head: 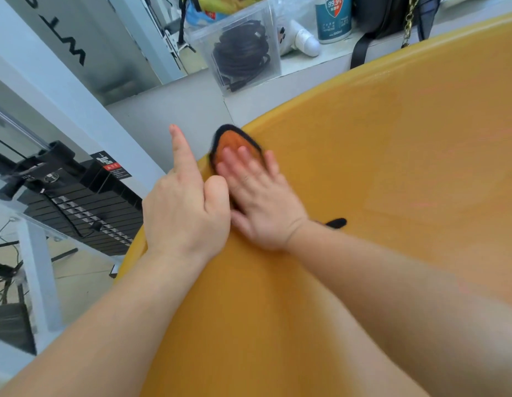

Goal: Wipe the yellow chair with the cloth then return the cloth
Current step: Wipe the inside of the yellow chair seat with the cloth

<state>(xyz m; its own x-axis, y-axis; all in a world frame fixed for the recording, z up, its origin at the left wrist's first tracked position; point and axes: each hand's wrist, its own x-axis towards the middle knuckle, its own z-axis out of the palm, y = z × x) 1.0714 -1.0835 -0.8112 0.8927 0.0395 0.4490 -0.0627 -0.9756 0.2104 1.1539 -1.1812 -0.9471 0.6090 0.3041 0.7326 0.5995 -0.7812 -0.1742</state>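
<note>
The yellow chair (378,173) fills the right and lower part of the view, its curved rim running from bottom left to top right. An orange cloth with a black border (234,140) lies on the chair near the rim. My right hand (260,204) presses flat on the cloth with straight, spread fingers; the hand is blurred. A black bit of cloth (336,222) pokes out beside the wrist. My left hand (183,207) holds the chair's rim just left of the cloth, thumb on top, index finger sticking out straight, other fingers hidden under the edge.
A clear plastic box of black cables (240,53) stands on the grey floor beyond the rim. A white and blue sanitiser bottle (333,18) and a black bag (386,15) lie further back. A black weight stack (85,207) in a white frame stands at left.
</note>
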